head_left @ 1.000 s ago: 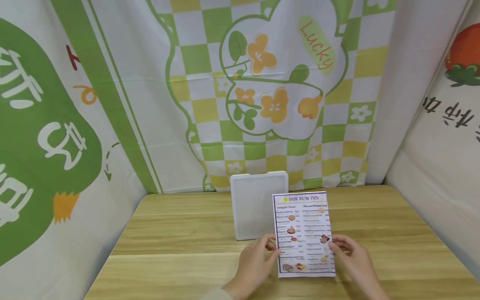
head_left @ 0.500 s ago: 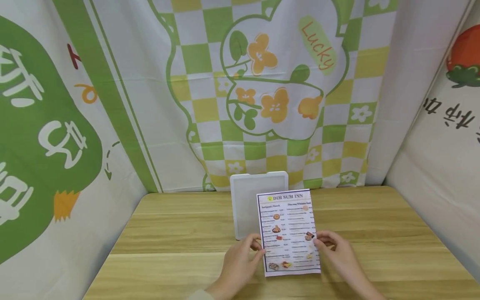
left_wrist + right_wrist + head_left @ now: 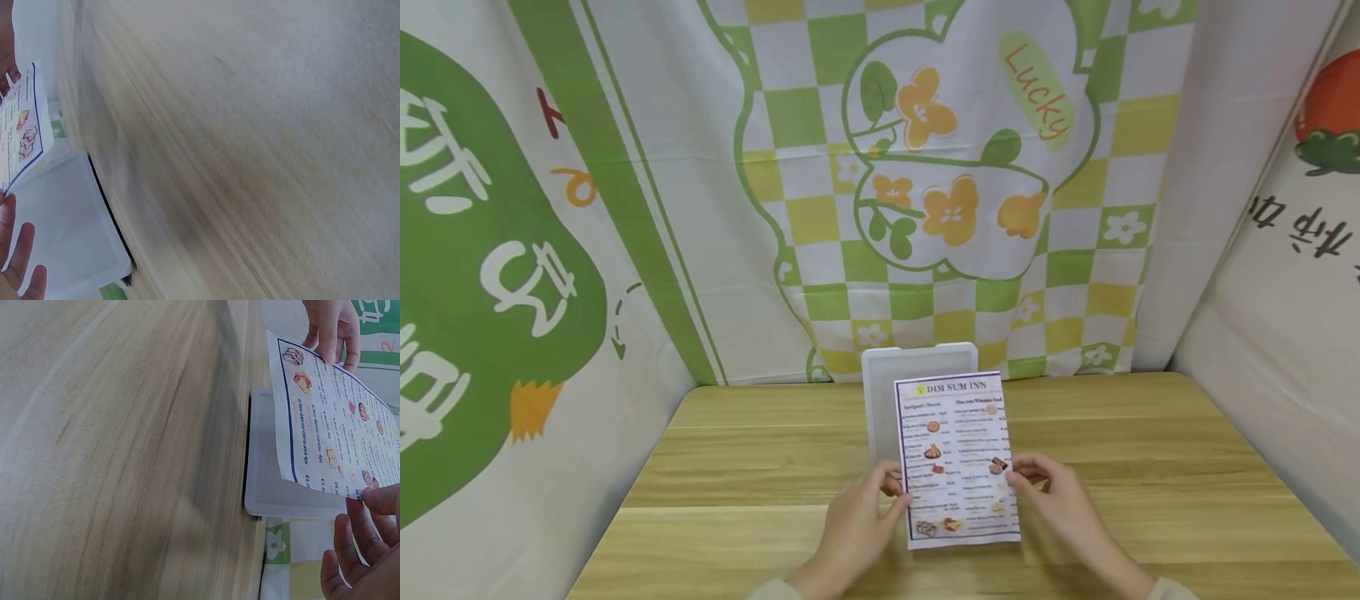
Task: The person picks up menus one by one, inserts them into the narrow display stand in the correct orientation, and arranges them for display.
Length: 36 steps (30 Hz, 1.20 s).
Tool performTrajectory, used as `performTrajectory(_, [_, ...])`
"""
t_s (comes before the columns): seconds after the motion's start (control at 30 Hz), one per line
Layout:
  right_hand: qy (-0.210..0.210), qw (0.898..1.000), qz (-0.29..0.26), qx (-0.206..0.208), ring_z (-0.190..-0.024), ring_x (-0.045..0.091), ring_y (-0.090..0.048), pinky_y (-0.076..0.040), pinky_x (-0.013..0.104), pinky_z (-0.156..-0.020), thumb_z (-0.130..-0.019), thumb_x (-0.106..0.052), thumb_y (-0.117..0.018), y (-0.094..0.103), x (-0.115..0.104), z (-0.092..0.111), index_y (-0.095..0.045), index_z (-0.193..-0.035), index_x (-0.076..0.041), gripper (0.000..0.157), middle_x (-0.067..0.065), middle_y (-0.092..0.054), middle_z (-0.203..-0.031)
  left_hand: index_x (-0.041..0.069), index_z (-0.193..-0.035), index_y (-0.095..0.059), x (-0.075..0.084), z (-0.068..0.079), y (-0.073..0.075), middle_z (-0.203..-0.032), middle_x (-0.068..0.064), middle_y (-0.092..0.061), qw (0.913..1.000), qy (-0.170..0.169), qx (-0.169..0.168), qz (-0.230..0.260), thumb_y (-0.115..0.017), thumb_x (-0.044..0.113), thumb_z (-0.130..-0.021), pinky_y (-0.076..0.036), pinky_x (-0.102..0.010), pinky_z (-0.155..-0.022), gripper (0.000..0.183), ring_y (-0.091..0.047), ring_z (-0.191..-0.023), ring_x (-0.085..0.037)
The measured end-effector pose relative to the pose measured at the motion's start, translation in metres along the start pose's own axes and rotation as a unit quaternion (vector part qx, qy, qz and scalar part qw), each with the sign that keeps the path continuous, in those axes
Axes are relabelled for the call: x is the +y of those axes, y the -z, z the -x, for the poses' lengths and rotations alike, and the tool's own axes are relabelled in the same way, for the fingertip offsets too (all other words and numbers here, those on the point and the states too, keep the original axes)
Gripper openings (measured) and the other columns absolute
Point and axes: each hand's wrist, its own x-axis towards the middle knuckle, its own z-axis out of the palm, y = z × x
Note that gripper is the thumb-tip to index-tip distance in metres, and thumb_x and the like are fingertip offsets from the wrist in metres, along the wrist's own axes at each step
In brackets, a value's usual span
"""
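Note:
A printed paper menu [image 3: 958,458] headed "DIM SUM INN" is held up between both hands, its face toward the head camera. My left hand [image 3: 857,521] pinches its left edge, thumb in front. The right edge is pinched by my right hand [image 3: 1060,508]. Behind the menu stands a white-framed grey board [image 3: 882,400], leaning back slightly and largely covered by the paper in the head view. In the right wrist view the menu [image 3: 331,419] bows a little, its lower edge raised above the table. The other fingers of the right hand [image 3: 369,550] spread loosely behind it.
The wood-grain table [image 3: 737,467] reaches back to a hanging checked green, yellow and white cloth [image 3: 805,167]. Printed cloths also hang at the left and at the right [image 3: 1285,317].
Both hands have carried the menu leftward and slightly up, so it now covers more of the grey board. The board has stayed where it was; the pinch on both edges is the same.

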Motion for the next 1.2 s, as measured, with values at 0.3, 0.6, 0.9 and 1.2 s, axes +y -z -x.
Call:
performTrajectory(0.3, [0.015,1.0,-0.001,0.005,-0.079,0.01,-0.06,-0.046,0.023,-0.066,-0.086,-0.007,-0.075,-0.003,-0.009,-0.004,-0.071,-0.101,-0.004,0.016,-0.002,-0.07,-0.085,0.016,-0.117,-0.061,0.001,-0.004,0.009,-0.089,0.017,-0.066,1.0,0.004,0.003,0.007,-0.074,0.021,-0.088,-0.049,-0.044,-0.084,0.032,-0.063,-0.087,-0.013])
performTrajectory(0.6, [0.015,1.0,0.0,0.004,-0.08,0.014,-0.06,-0.047,0.024,-0.067,-0.088,-0.006,-0.073,0.001,-0.021,-0.015,-0.069,-0.107,0.0,0.02,0.002,-0.07,-0.087,0.014,-0.119,-0.06,0.006,-0.014,0.02,-0.09,0.013,-0.067,0.9999,0.0,0.009,0.014,-0.074,0.022,-0.089,-0.049,-0.035,-0.075,0.034,-0.063,-0.082,-0.014])
performTrajectory(0.9, [0.045,0.999,-0.002,-0.003,-0.078,0.013,-0.061,-0.047,0.024,-0.067,-0.088,-0.006,-0.073,0.003,-0.036,-0.03,-0.067,-0.113,0.0,0.026,0.002,-0.071,-0.088,0.012,-0.123,-0.061,0.013,-0.031,0.032,-0.088,0.011,-0.068,0.9997,0.002,0.019,0.017,-0.074,0.023,-0.09,-0.044,-0.025,-0.065,0.038,-0.056,-0.069,-0.004])
performTrajectory(1.2, [0.078,0.997,-0.008,0.002,-0.076,0.015,-0.062,-0.049,0.026,-0.068,-0.088,-0.002,-0.072,0.006,-0.056,-0.047,-0.066,-0.113,0.002,0.025,0.006,-0.071,-0.087,0.01,-0.121,-0.062,0.019,-0.051,0.045,-0.086,0.009,-0.067,0.9988,0.004,0.047,0.017,-0.073,0.021,-0.091,-0.043,-0.025,-0.062,0.035,-0.052,-0.064,-0.005])
